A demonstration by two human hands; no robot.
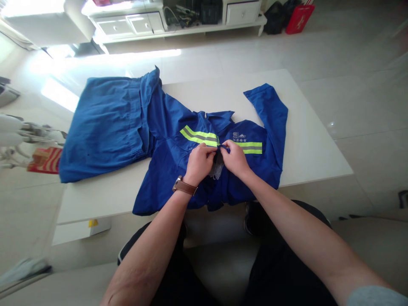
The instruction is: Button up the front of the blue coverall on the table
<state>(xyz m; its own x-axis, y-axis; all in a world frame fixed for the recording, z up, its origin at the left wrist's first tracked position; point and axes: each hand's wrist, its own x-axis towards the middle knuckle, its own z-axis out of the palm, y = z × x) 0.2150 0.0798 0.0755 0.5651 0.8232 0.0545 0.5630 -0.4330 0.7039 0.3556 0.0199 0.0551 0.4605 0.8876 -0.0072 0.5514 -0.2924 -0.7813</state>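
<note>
A blue work jacket (pixel 172 161) with yellow-green reflective stripes lies spread on a white table (pixel 318 157), its collar toward the far side. My left hand (pixel 200 160) pinches one front edge of the jacket near the stripe. Close beside it, my right hand (pixel 235 158) pinches the opposite front edge, just below the printed white lettering. The fingertips almost meet at the front opening, and whatever fastener lies between them is too small to make out. Something clear and crinkled, like plastic (pixel 217 168), shows in the gap under my hands.
Folded blue trousers (pixel 105 123) lie at the table's left end, touching the jacket. A white cabinet (pixel 134 25) stands beyond the table, with a red bag (pixel 299 19) on the floor to its right. My legs are under the near edge.
</note>
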